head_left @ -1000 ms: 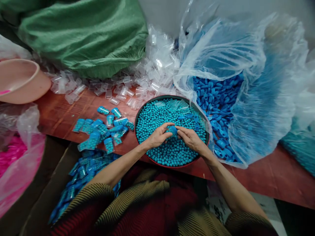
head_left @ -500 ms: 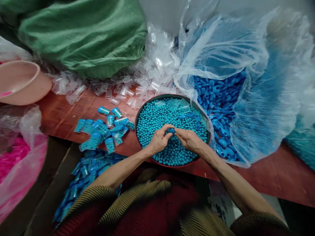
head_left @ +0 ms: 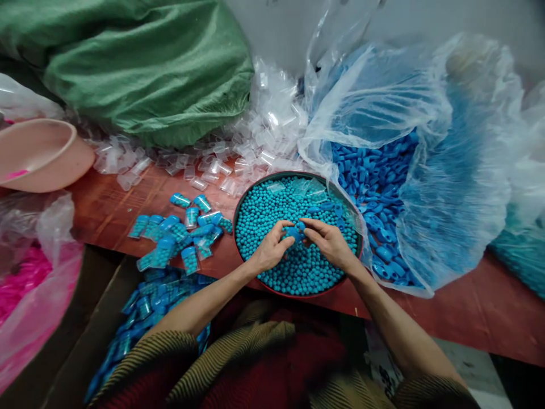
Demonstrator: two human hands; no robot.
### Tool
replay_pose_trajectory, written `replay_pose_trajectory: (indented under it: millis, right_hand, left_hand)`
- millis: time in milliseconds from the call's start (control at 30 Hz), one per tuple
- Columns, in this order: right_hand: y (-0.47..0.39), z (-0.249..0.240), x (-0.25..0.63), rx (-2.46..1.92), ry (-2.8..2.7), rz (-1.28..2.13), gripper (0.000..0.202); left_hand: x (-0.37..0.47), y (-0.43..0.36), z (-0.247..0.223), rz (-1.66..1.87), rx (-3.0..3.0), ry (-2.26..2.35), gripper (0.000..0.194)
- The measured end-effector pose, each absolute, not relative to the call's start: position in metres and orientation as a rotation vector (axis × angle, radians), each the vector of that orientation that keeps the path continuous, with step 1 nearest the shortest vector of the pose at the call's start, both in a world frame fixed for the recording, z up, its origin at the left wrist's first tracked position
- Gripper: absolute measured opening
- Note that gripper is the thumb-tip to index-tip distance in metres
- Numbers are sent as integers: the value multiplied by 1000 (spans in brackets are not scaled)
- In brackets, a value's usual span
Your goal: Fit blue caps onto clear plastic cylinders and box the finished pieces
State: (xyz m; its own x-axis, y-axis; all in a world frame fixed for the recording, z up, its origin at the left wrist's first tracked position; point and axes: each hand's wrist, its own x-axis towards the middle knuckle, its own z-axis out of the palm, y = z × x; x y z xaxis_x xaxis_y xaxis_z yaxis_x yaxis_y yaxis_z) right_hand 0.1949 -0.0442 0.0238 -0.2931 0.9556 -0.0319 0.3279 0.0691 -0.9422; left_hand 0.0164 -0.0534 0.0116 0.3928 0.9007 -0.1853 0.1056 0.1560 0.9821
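Note:
Both hands are over a round tub (head_left: 235, 238) full of small turquoise balls (head_left: 272, 210). Between the thumb and fingers of my left hand (head_left: 271, 247) is a small blue piece (head_left: 293, 233), probably a filled container; its details are blurred. My right hand (head_left: 330, 243) pinches a small blue part (head_left: 301, 226) just to the right of it. Several blue caps (head_left: 338, 210) and clear containers (head_left: 313, 190) lie on the balls at the back of the tub. Left of the tub, filled blue-capped containers (head_left: 170, 233) lie in a loose pile.
Clear empty containers (head_left: 255, 142) are heaped behind, beside a green cloth sack (head_left: 149, 74). A plastic bag (head_left: 451, 187) of blue caps (head_left: 374, 176) lies right. A pink basin (head_left: 51, 159) stands left, above a bag of pink pieces (head_left: 25, 278). More filled containers (head_left: 145, 307) lie below the table edge.
My fingers have opened somewhat, and the blue piece between my hands shows more. My right fingertips have shifted slightly from it. The whole view has tilted, so the scene sits slightly lower.

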Motion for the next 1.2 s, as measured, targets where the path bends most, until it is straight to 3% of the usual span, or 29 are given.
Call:
replay_pose_trajectory:
  millis: [133, 300, 600, 767, 967, 1100, 1200]
  right_hand:
    - [-58, 23, 185, -1293, -2053, 778, 45]
    - [-70, 17, 176, -1426, -2229, 650, 89]
    - [-76, 5, 162, -1427, -2090, 375, 74]
    - [-74, 2, 160, -1459, -2032, 554, 73]
    - [-67, 9, 175, -1357, -1780, 1259, 93]
    - [-63, 8, 189, -1374, -1628, 1225, 76]
    - [-64, 6, 193, -1396, -1691, 1180, 64]
  left_hand:
    - [22, -57, 14, 901, 1410, 1056, 46]
    - [24, -57, 19, 910, 1286, 978, 48]
    - [33, -61, 34, 918, 1119, 1082, 23]
    - [37, -63, 27, 941, 1003, 1126, 23]
    - [19, -57, 23, 843, 973, 1054, 40]
    - [-40, -52, 30, 1014, 1345, 1400, 29]
    - [-94, -53, 30, 1014, 1596, 1862, 31]
